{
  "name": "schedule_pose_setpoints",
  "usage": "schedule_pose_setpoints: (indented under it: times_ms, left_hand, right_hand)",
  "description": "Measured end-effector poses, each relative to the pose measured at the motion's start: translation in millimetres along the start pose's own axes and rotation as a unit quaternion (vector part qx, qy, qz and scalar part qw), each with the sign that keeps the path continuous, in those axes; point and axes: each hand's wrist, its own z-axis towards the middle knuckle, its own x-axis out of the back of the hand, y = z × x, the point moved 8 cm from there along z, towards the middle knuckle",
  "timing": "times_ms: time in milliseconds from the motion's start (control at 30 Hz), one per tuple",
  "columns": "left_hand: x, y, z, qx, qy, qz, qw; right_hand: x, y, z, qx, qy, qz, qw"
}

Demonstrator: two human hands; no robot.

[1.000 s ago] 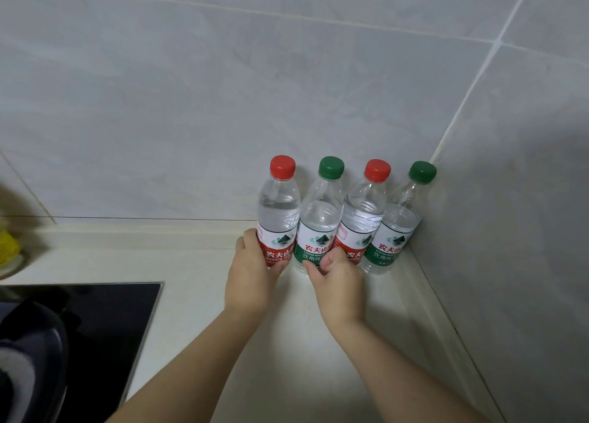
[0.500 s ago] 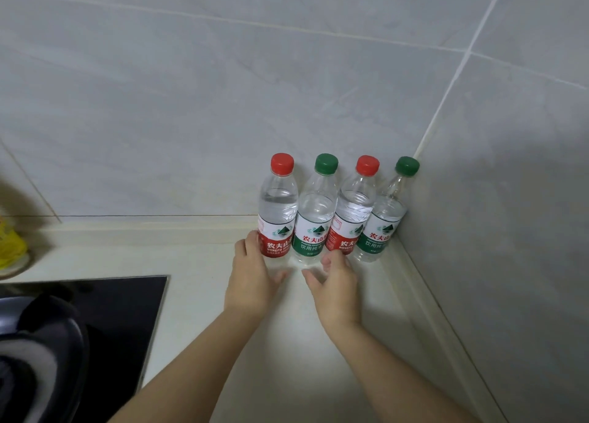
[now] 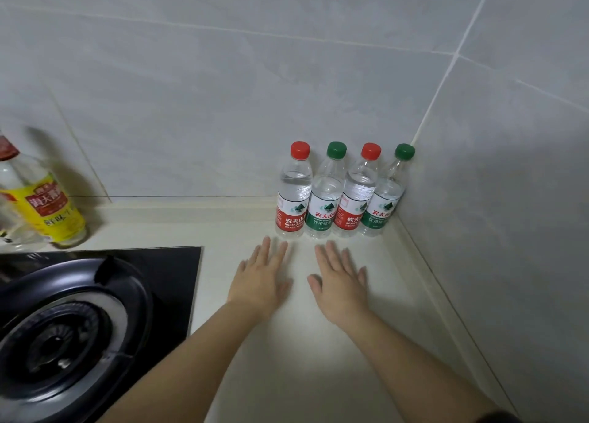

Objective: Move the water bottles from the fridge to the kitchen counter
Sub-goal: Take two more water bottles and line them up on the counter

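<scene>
Several clear water bottles stand upright in a row in the corner of the cream kitchen counter (image 3: 287, 359), against the tiled wall. From left to right: a red-capped bottle (image 3: 294, 196), a green-capped bottle (image 3: 325, 199), a second red-capped bottle (image 3: 356, 199) and a second green-capped bottle (image 3: 385, 199). My left hand (image 3: 261, 279) lies flat, palm down, just in front of the leftmost bottle, fingers straight and apart from it. My right hand (image 3: 341, 282) lies flat beside it, in front of the middle bottles, holding nothing.
A black gas hob (image 3: 79, 320) with a round burner fills the lower left. A yellow-labelled sauce bottle (image 3: 47, 205) stands behind it by the wall. Grey tiled walls (image 3: 494, 231) close the counter at the back and right.
Both hands let go of the two left bottles and drew back toward me, fingers flattening over the counter. The view shifted right and back, showing more of the hob.
</scene>
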Motion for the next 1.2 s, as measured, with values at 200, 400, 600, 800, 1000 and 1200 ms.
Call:
schedule_pose_setpoints:
  times_ms: [200,400,600,800,1000,1200]
  left_hand:
    - [7.3,12.6,39.7,-0.03,0.032,-0.056,0.997]
    - [2.7,16.2,40.9,-0.063,0.062,-0.068,0.994]
    - [15.8,19.2,40.2,-0.022,0.097,-0.354,0.93]
    - [12.0,24.6,47.1,0.045,0.087,-0.4,0.911]
    - [10.3,23.0,47.5,0.056,0.076,-0.402,0.911]
    - [9.4,15.8,36.5,0.061,0.057,-0.321,0.943]
  right_hand:
    - [5.3,-0.4,29.4,0.006,-0.033,-0.053,0.998]
    - [4.9,6.8,34.9,0.017,-0.036,-0.065,0.997]
    - [20.9,36.1,30.2,0.039,-0.014,-0.04,0.998]
    - [27.2,50.4,32.6,0.072,-0.041,-0.099,0.992]
    - [27.8,53.6,33.2,0.072,-0.056,-0.115,0.989]
    - [25.1,52.4,21.8,0.064,-0.076,-0.079,0.992]
